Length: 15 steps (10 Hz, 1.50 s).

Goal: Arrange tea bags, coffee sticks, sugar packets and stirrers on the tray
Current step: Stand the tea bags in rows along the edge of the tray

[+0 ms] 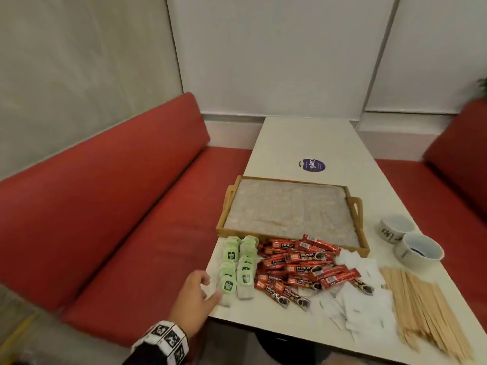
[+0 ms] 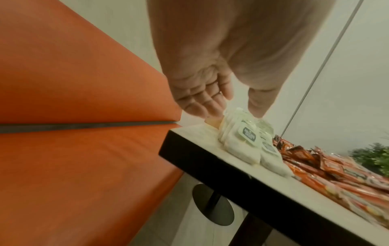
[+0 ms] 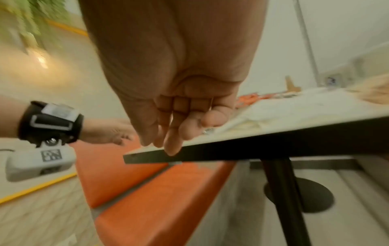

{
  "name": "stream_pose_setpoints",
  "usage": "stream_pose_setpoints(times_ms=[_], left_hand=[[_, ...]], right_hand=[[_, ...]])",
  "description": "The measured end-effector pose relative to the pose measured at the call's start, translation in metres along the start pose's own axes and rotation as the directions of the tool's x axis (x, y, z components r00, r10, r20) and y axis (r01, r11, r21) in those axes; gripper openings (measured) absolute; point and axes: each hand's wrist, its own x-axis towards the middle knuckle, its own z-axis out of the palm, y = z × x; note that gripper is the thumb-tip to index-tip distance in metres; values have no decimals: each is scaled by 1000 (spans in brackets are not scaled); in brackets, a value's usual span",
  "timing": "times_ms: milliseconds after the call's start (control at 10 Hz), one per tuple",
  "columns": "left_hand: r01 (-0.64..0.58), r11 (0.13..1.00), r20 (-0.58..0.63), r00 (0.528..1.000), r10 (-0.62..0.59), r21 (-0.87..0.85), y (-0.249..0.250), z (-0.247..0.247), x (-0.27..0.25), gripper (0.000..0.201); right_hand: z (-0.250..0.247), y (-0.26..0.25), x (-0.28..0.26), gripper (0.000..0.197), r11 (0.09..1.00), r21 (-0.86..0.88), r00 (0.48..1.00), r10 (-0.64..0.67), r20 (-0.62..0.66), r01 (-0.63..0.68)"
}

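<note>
Currently the tea bags [image 1: 238, 264] lie in two overlapping rows at the left near corner of the bench [image 1: 311, 143]; they are soft pale-green sachets with dark square labels. Beside them sits a loose heap of glossy red coffee sticks [image 1: 297, 264], then flat white paper sugar packets [image 1: 361, 293], then a fan of thin pale wooden stirrers [image 1: 424, 309] at the right. Beyond the heap stands the tray [image 1: 361, 225], rectangular, wood-framed with cut-out handles and a speckled grey floor, nothing on it. My left grip [image 1: 196, 293] is released, fingers spread, thumb and fingertips just at the nearest tea bags. My right grip [image 3: 176, 116] is slack, fingers loosely curled, holding nothing, at the bench's near edge. Two white ceramic bowls [image 1: 408, 241] stand right of the tray. Red padded seats [image 1: 110, 206] flank the bench.
</note>
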Motion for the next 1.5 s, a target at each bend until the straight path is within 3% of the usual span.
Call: stream_pose_setpoints(times_ms=[100,200,300,400,700,1100,1400,1500], left_hand=[[62,995,58,996,-67,83,4,2,10,40],[81,993,102,991,-90,90,4,5,14,49],[56,989,111,991,-71,134,4,7,17,56],[28,991,109,993,-43,133,5,9,21,54],[-7,1000,187,982,7,1,3,9,38,39],[-81,996,238,967,88,-39,-7,6,54,27],[-116,977,209,966,152,-177,4,-10,64,26],[-181,939,224,941,252,-293,16,-24,69,18]], right_hand=[[-11,-70,36,12,810,6,803,-583,126,587],[-15,-104,43,18,877,-356,822,-447,-354,324],[-27,-135,70,21,921,-279,814,-374,-444,271],[-32,-158,100,22,916,-304,785,-384,-486,260],[-34,-192,153,40,978,-148,795,-206,-570,148],[-39,-202,166,45,989,-45,807,-144,-573,144],[-55,-215,160,14,968,-105,803,-246,-543,226],[-74,-222,155,8,963,-32,782,-236,-578,267]])
